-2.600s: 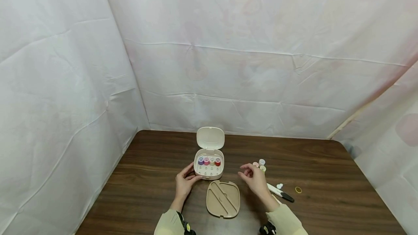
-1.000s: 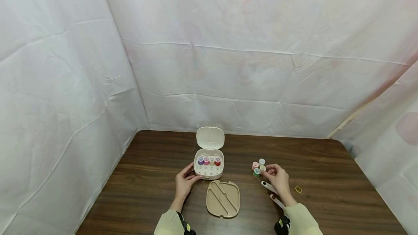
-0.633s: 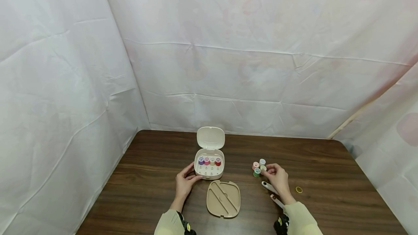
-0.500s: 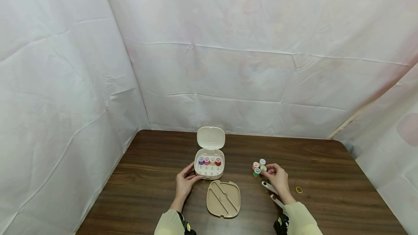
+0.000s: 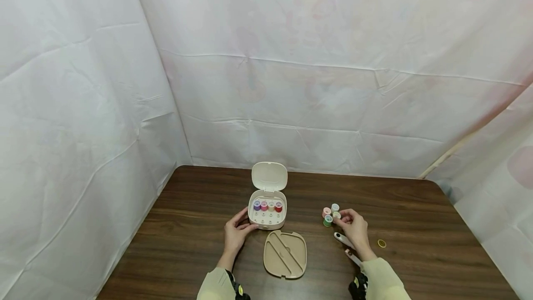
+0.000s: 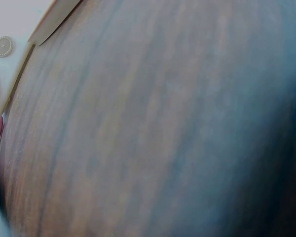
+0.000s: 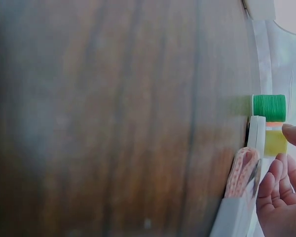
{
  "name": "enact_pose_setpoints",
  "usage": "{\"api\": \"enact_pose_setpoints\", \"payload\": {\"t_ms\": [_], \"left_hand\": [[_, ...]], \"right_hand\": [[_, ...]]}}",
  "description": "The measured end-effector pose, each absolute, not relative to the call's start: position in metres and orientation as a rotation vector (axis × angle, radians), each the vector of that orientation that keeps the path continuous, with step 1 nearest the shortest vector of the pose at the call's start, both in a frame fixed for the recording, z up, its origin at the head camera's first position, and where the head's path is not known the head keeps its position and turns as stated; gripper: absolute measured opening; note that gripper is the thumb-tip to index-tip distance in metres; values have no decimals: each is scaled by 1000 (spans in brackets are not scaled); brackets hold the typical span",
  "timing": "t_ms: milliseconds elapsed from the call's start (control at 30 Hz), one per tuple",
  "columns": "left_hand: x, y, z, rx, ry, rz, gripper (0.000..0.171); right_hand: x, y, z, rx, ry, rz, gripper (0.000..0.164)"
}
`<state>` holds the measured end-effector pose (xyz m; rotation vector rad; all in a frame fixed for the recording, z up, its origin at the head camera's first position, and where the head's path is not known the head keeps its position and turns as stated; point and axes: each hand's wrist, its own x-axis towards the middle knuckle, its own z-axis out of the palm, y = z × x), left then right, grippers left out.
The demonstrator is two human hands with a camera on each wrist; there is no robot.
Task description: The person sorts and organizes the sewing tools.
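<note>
Your right hand point(image 5: 354, 229) pinches one yellow spool point(image 5: 336, 215) clustered with three others: one green spool point(image 5: 327, 221), one pink spool point(image 5: 326, 212), one white spool point(image 5: 335, 207). Your left hand point(image 5: 235, 235) grips one open box point(image 5: 268, 226), left of these, seating four spools point(image 5: 264, 206) in one row. On the bench point(image 5: 204, 212) lie one beige tray point(image 5: 292, 257) and one yellow ring point(image 5: 379, 241).

Eight spools point(image 5: 327, 221), one box point(image 5: 275, 226), one tray point(image 5: 276, 259)

The box point(image 5: 275, 227) looks smooth plastic, the table point(image 5: 200, 226) wood, the backdrop point(image 5: 266, 82) cloth.
</note>
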<state>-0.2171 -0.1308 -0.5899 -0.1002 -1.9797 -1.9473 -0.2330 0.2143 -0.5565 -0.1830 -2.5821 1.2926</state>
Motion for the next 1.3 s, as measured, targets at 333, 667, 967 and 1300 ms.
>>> {"api": "enact_pose_setpoints", "payload": {"t_ms": [333, 667, 967, 1300], "left_hand": [[-219, -131, -594, -125, -1951, -1960, 60], [-217, -131, -588, -97, -1968, -1988, 60], [-218, -131, -592, -89, -1966, -1960, 60], [-219, -131, -593, -97, -1966, -1965, 59]], "right_hand": [[-227, 216, -552, -179, -2557, 1264, 20], [-221, 213, -542, -113, -2523, 1258, 17], [-216, 199, -532, -9, -2467, 1321, 18], [-213, 180, -525, 139, -2397, 1366, 18]]}}
